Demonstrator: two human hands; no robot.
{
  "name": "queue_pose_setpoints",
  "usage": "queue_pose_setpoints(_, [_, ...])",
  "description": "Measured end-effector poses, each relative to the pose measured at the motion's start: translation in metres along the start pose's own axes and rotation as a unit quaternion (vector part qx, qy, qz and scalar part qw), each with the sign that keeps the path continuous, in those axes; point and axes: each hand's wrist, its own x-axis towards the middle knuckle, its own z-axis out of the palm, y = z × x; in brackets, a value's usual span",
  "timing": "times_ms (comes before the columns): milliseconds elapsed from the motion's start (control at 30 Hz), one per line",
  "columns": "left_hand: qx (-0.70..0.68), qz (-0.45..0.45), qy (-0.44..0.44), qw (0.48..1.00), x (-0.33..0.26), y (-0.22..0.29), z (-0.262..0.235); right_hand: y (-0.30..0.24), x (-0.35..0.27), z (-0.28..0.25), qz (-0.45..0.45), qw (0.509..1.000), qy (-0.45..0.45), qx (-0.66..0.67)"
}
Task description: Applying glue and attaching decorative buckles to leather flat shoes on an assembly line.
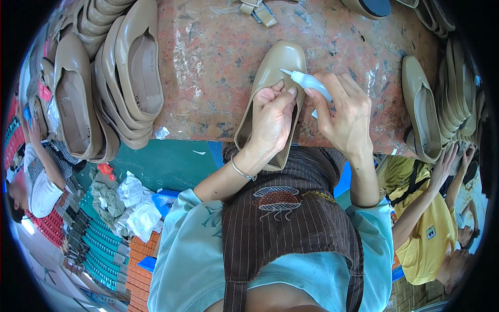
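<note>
A beige square-toed flat shoe points away from me over the table's near edge. My left hand grips it by the opening, fingers inside and thumb near the top of the vamp. In my right hand is a small white squeeze bottle with a pointed nozzle. That nozzle tip is at the vamp, just beyond my left thumb; whether it touches the leather I cannot tell. The shoe's heel end lies near my apron, partly hidden by my left wrist.
Stacked beige shoes stand at the table's left, more shoes at its right. Beige strap pieces lie at the far edge of the stained table. A co-worker in a yellow shirt is at right, another person at left.
</note>
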Motion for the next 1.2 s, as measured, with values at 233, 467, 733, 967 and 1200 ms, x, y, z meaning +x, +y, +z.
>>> queue_pose_setpoints(233, [-0.008, 0.005, 0.013, 1.000, -0.002, 0.000, -0.001, 0.004, -0.006, -0.009, 0.034, 0.999, -0.007, 0.010])
queue_pose_setpoints(467, [-0.035, 0.039, -0.012, 0.999, -0.002, -0.003, -0.003, 0.057, -0.023, -0.001, 0.092, 0.963, 0.177, 0.182])
queue_pose_setpoints(733, [-0.088, 0.021, -0.020, 0.996, 0.000, 0.001, -0.008, 0.083, -0.026, 0.020, 0.194, 0.947, 0.234, 0.105])
queue_pose_setpoints(967, [-0.085, -0.008, 0.040, 0.996, -0.001, 0.004, -0.004, 0.005, -0.004, 0.014, 0.050, 0.972, 0.227, 0.034])
queue_pose_setpoints(1200, [-0.088, 0.003, 0.049, 0.995, 0.002, 0.000, -0.004, -0.009, 0.108, 0.045, 0.029, 0.995, 0.066, -0.072])
